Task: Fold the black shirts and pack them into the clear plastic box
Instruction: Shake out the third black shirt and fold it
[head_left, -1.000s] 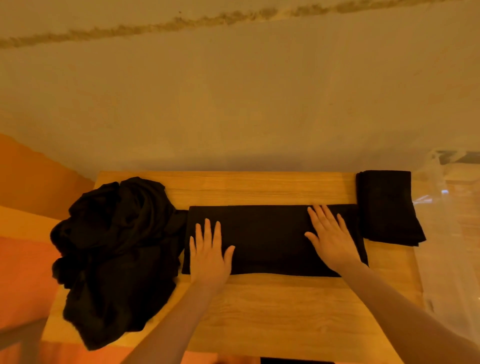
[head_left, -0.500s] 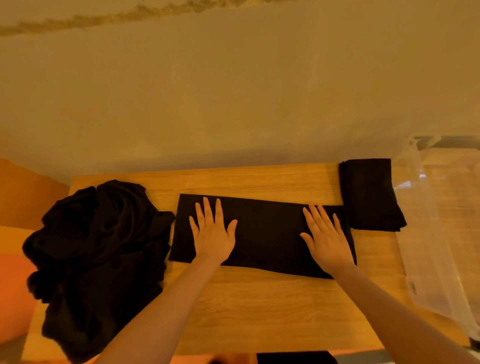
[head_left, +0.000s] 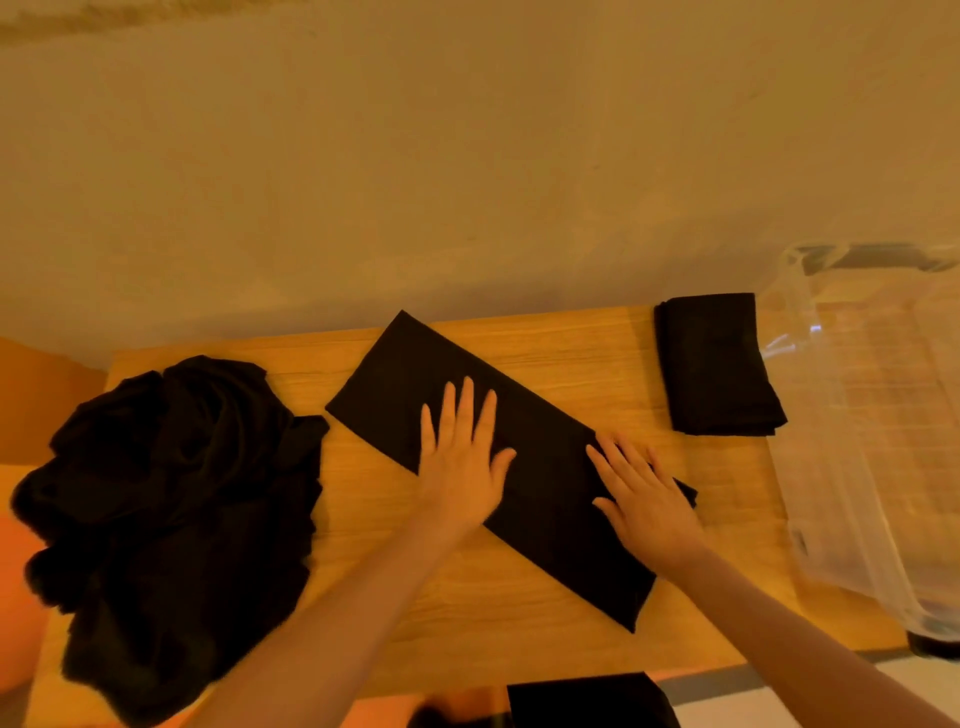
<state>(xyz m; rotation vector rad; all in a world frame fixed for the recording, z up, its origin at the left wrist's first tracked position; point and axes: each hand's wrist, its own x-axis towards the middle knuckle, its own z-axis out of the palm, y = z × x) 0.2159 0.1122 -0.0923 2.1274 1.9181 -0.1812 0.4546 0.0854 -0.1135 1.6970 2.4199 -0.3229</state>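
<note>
Black shirt (head_left: 524, 467), folded into a long strip, now lies diagonal at frame centre on the desk (head_left: 519, 597), rotated from level a moment ago. Left hand (head_left: 460, 457) and right hand (head_left: 647, 501) press flat, fingers straight. Cross-fold likely next; clear plastic box (head_left: 872, 415) waits right.

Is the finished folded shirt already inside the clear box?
No, the folded shirt lies on the table beside the clear box.

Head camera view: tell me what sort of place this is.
Probably a plain room at home, set up for folding laundry: a small wooden table against a bare wall, a pile of unfolded black shirts, and a clear plastic box beside it.
</note>
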